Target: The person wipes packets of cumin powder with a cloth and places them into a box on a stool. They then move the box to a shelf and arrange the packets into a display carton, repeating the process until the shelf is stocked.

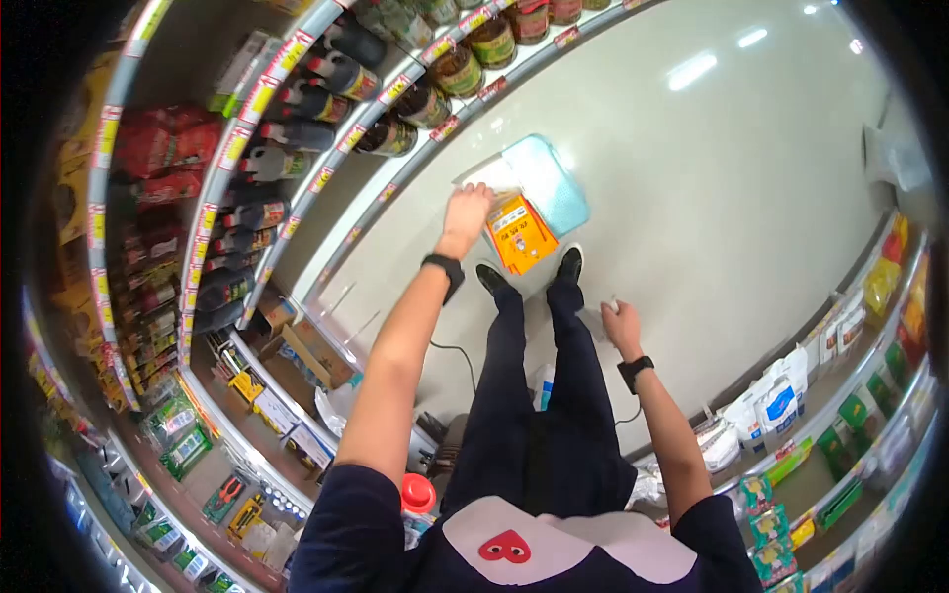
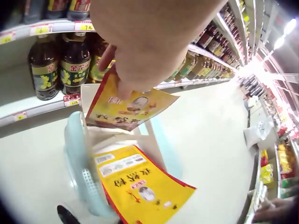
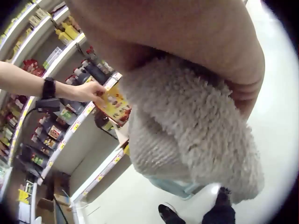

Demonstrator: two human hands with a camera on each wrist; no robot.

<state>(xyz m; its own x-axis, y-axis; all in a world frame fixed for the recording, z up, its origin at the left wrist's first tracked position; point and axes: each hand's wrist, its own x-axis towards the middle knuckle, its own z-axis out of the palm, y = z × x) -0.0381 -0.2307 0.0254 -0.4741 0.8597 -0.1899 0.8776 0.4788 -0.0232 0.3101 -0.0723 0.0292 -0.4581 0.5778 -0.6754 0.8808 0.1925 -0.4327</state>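
My left hand (image 1: 469,212) pinches a yellow packet with red edges (image 2: 128,105) by its upper part, above an open white box (image 2: 156,147). Another yellow packet (image 2: 142,186) leans out over the box's near side; in the head view this orange-yellow packet (image 1: 522,235) lies in front of my shoes. The box rests on a light blue stool or basket-like item (image 1: 554,183); which one, I cannot tell. My right hand (image 3: 187,42) grips a fluffy grey-white cloth (image 3: 191,126), held well to the right of the box.
Shelves with dark bottles (image 2: 74,65) stand to the left and beyond the box. Lower right are shelves with bagged goods (image 1: 779,405). Cardboard boxes (image 1: 314,354) sit at the lower left, and a red round item (image 1: 417,493) is near my left side.
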